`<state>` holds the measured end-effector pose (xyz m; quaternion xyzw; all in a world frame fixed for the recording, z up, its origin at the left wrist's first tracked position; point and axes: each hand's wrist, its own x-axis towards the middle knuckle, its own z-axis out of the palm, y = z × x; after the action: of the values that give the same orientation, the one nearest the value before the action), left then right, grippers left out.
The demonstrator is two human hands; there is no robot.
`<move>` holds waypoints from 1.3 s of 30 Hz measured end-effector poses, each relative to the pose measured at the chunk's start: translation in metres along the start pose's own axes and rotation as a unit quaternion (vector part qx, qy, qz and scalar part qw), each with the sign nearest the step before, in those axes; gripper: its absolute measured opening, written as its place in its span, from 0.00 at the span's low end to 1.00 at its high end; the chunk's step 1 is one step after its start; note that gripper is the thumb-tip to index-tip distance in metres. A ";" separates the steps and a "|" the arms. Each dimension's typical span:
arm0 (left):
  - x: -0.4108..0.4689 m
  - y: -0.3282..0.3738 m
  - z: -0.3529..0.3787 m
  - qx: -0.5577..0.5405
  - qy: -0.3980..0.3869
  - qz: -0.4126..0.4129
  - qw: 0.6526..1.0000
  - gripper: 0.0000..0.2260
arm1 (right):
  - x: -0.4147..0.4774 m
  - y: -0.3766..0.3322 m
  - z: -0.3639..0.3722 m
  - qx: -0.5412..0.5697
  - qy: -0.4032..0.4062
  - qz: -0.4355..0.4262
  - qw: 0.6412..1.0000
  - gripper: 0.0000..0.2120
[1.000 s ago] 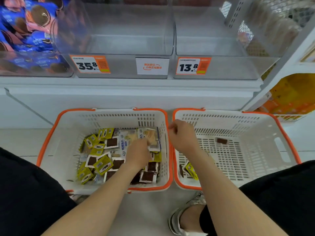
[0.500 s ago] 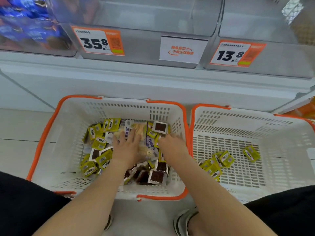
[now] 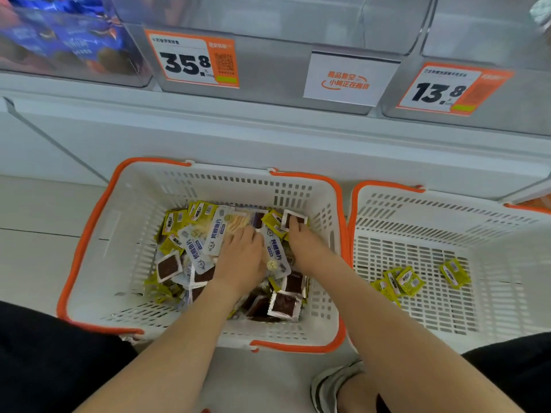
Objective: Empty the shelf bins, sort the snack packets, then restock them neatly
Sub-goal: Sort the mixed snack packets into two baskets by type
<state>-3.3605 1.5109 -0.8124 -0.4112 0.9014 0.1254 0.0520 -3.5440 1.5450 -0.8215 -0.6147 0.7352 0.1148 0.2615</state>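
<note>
Two white baskets with orange rims stand on the floor below the shelf. The left basket (image 3: 98, 234) holds a mixed heap of snack packets: yellow-green ones (image 3: 176, 220), brown ones with white edges (image 3: 168, 266) and pale blue-white ones (image 3: 216, 234). My left hand (image 3: 241, 260) lies palm down on the heap, fingers spread over a pale packet. My right hand (image 3: 301, 239) reaches into the heap beside it; its fingertips touch a brown packet (image 3: 293, 219) at the far right. The right basket (image 3: 492, 239) holds several yellow-green packets (image 3: 408, 281).
Above the baskets sit clear shelf bins: an empty middle bin (image 3: 283, 25) with a 35.8 price tag (image 3: 190, 59), an empty right bin (image 3: 483, 34) tagged 13.8, and a left bin (image 3: 59, 46) of blue packs. My knees and a sandalled foot (image 3: 334, 386) frame the baskets.
My right hand has come from the baskets' shared rim into the left basket's heap. Several yellow-green packets now lie in the right basket. The view has tilted down and shifted left.
</note>
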 end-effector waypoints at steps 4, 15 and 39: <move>0.026 0.007 -0.007 -0.070 0.001 0.007 0.998 0.19 | 0.008 -0.001 0.014 -0.062 0.060 -0.007 0.996 0.48; 0.065 0.000 -0.002 -0.030 -0.133 -0.028 0.990 0.32 | 0.015 -0.006 -0.001 -0.082 0.080 0.008 0.993 0.28; 0.037 0.094 -0.102 -0.638 0.028 -0.136 0.757 0.17 | -0.111 0.037 -0.120 0.515 0.175 0.024 0.839 0.16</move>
<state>-3.4547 1.5152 -0.7041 -0.4705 0.5483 0.6517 -0.2309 -3.5968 1.5880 -0.6688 -0.3833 0.7363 -0.3839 0.4045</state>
